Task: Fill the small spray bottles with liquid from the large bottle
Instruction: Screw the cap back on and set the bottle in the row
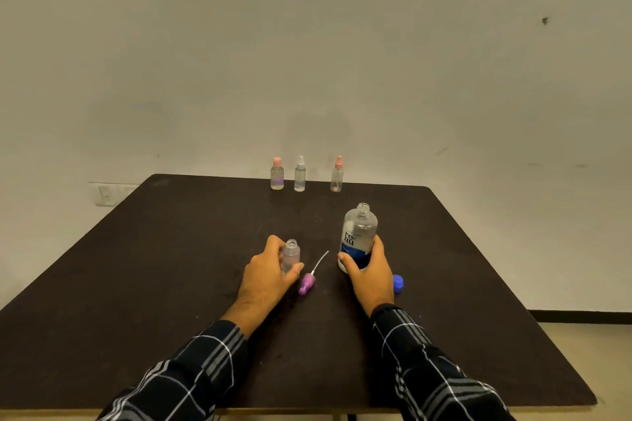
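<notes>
A small clear spray bottle [291, 254] stands uncapped on the dark table [171, 267]; my left hand [270, 275] grips it from the left. Its purple spray head [306, 284] with a thin white tube lies on the table just right of that hand. The large clear bottle [358, 232] with a blue and white label stands upright with its cap off, and my right hand [371, 272] holds its lower part. Its blue cap [397, 283] lies right of my right hand.
Three more small spray bottles stand in a row near the table's far edge: a pink-capped one [277, 174], a clear-capped one [300, 175] and another pink-capped one [337, 175]. A pale wall rises right behind the table.
</notes>
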